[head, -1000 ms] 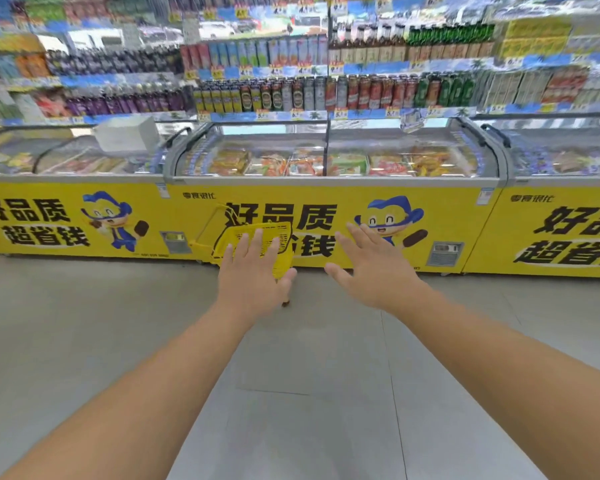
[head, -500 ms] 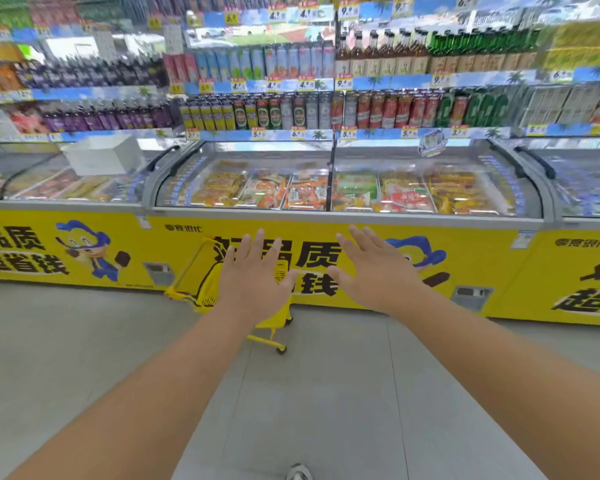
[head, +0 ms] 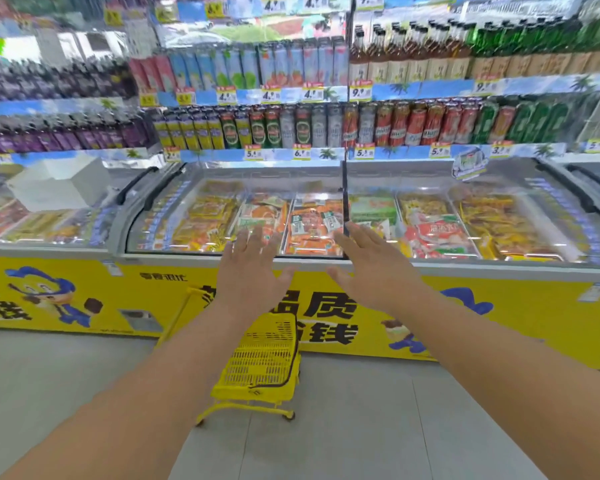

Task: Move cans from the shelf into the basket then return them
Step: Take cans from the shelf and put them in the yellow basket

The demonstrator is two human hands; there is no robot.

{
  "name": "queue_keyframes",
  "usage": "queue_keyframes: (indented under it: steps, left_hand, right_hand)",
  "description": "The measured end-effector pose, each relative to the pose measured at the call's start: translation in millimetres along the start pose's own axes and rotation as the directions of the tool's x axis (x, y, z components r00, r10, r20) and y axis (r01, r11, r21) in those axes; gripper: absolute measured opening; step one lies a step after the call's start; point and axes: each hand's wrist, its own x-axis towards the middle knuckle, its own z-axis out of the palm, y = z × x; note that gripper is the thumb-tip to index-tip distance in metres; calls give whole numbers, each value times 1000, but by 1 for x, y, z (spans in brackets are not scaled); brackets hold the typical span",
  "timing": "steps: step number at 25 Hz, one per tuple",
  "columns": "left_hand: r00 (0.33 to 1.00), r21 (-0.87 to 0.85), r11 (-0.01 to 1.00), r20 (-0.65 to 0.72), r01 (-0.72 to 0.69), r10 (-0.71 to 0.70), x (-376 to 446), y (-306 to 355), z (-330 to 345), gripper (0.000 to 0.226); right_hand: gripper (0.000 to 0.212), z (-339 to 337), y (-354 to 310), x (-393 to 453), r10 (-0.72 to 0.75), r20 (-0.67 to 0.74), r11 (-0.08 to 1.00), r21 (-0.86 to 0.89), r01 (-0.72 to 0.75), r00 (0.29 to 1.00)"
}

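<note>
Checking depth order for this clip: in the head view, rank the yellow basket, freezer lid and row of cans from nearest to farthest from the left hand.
1. Yellow basket, below the left hand.
2. Freezer lid, ahead.
3. Row of cans, on the shelf behind the freezer.

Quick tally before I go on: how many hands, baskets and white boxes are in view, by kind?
hands: 2, the left hand and the right hand, both empty
yellow basket: 1
white box: 1
Total: 4

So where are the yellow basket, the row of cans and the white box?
yellow basket [head: 260, 365]: head view, on its mesh side wall.
row of cans [head: 302, 128]: head view, on a green can's label.
white box [head: 61, 183]: head view, on its front face.
</note>
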Motion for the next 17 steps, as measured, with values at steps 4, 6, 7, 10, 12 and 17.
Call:
queue_keyframes:
  steps: [4,6,7,10,12,17]
  left_hand:
    - [1000,17,1000,-5,15,-15,81,-9,21,77]
    - [999,11,999,-5,38,-38,126,-11,33,77]
    - [999,18,999,-20,51,-50,148,-11,39,78]
    - [994,38,994,-39,101,-99,209,-12,50,81]
    - [992,29,992,-27,123,-122,244,-15,54,78]
    - [984,36,983,-13,179,-179,304,-39,60,78]
  right_hand:
    - [76,14,30,89,-31,-10,999,-6,31,999]
    - [76,19,46,136,-64,-16,998,-11,64,998]
    - [75,20,55,159,-81,-24,996,-22,81,996]
    - [75,18,77,226,-123,-10,992,-31,122,992]
    - [76,16,88,268,-147,6,989,-26,147,989]
    - [75,18,90,344,-185,9,982,-22,186,983]
